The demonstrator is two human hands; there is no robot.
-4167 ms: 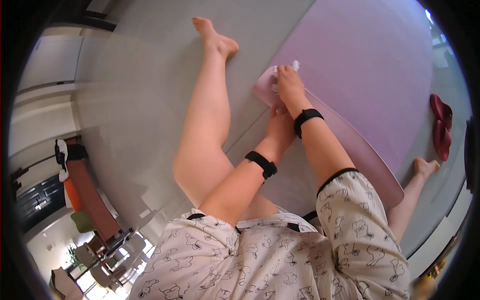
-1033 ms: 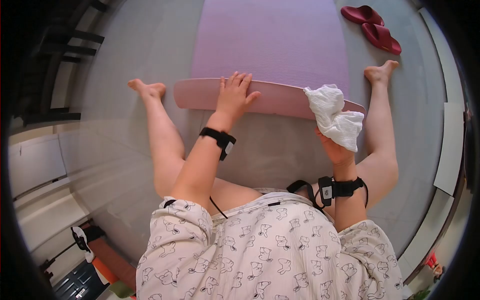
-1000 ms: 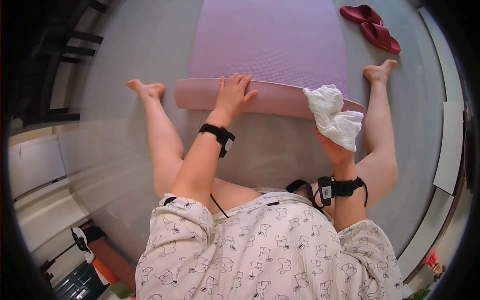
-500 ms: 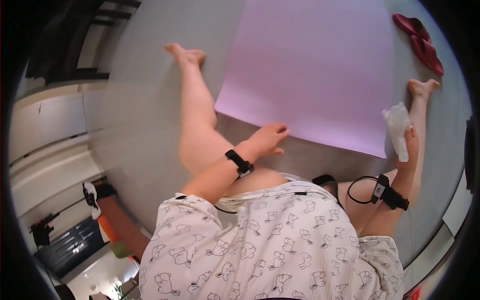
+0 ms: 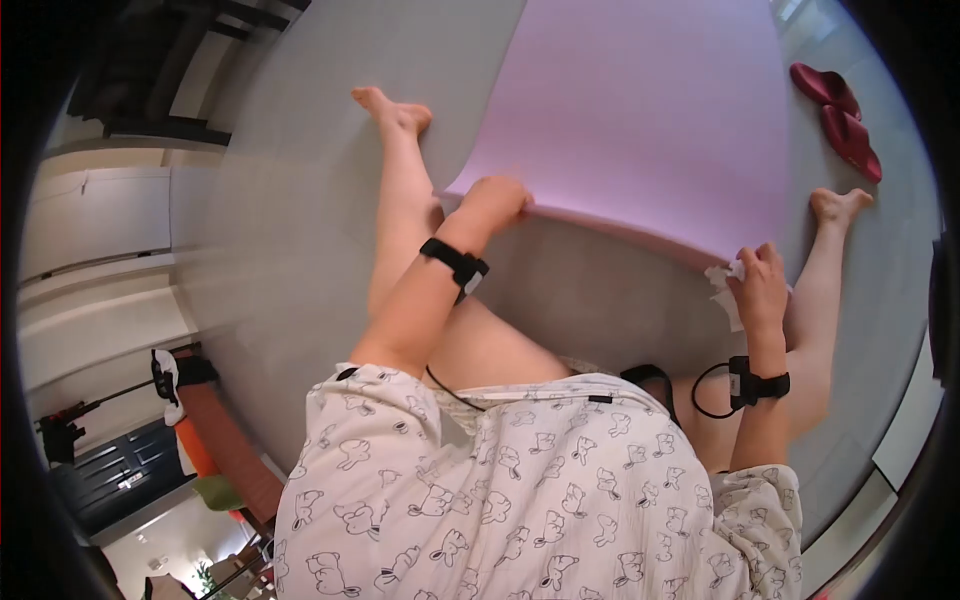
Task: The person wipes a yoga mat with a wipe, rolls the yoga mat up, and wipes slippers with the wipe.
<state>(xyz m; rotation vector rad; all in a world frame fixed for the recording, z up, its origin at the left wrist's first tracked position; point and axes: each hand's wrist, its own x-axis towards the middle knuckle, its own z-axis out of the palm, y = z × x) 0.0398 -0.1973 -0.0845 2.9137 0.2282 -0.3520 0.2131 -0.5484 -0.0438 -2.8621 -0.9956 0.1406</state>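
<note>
While the pink mat (image 5: 650,120) stretches across the grey floor (image 5: 300,200), the left hand (image 5: 508,203) is clamped on its near edge, towards the left corner. At its near right corner, the right hand (image 5: 760,280) grips a crumpled white cloth (image 5: 724,292) against it. Bare legs (image 5: 402,170) flank the mat's near corners; red slippers (image 5: 842,125) lie beyond its right side.

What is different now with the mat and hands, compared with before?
The mat has unfolded toward the person. The left hand has taken hold of its near edge; the right hand, still holding the white cloth, has moved to the near right corner. The red slippers have not moved.
</note>
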